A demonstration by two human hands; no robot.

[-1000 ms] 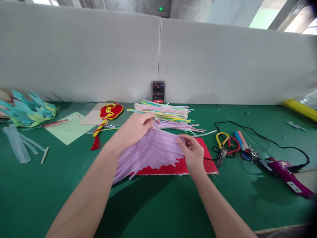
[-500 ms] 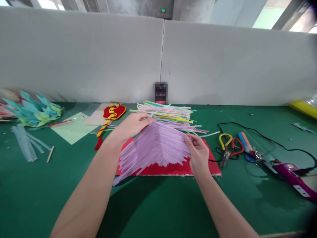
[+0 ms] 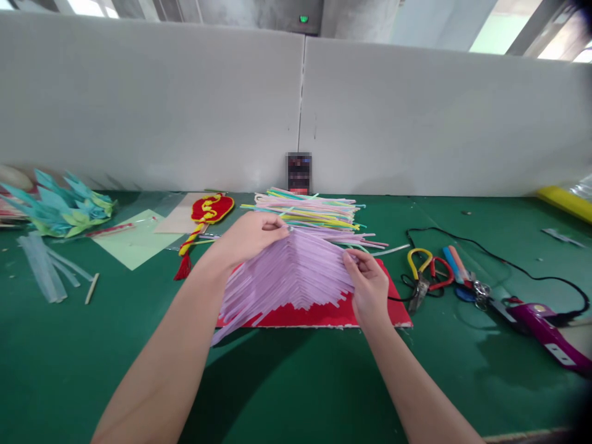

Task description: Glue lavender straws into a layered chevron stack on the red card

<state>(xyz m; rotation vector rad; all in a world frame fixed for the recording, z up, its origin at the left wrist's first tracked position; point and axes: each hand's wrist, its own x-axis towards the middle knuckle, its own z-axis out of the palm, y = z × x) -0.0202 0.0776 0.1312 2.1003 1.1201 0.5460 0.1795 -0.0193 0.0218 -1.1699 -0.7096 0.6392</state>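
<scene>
Both hands pinch the purple straw sheet point(image 3: 291, 271): my left hand point(image 3: 252, 237) is closed on its peak and my right hand point(image 3: 370, 287) on its right edge. The sheet lies on a red card point(image 3: 324, 316), with its lower left strands overhanging onto the green table point(image 3: 296, 394). The near side of the table offers open room. Scissors point(image 3: 423, 271) lie just right of my right hand, with a glue gun point(image 3: 546, 327) beyond them. A red and yellow ornament point(image 3: 208, 213) lies to the left, apart. Behind the sheet, loose straws point(image 3: 309, 213) crowd the peak. A white partition point(image 3: 416, 117) closes the far edge.
</scene>
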